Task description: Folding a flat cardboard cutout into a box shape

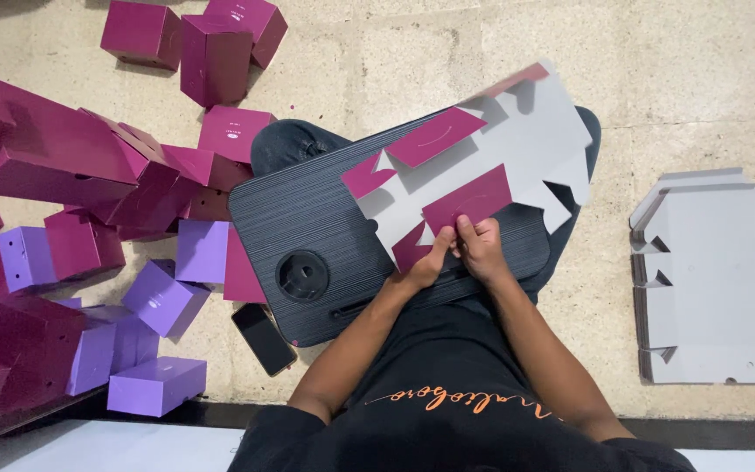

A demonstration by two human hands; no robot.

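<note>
A flat die-cut box blank (517, 140), grey on the inside with magenta flaps folded over, lies on a dark lap tray (308, 218) across my knees. My left hand (428, 262) pinches the blank's near edge beside a small magenta flap. My right hand (481, 246) presses and grips the larger magenta flap (469, 199) right next to it. Both hands touch each other at the fingertips.
A heap of folded magenta boxes (63, 157) and purple boxes (155, 385) fills the floor at left. A stack of flat grey blanks (718, 280) lies at right. A black phone (264, 338) rests beside the tray, which has a round cup recess (301, 275).
</note>
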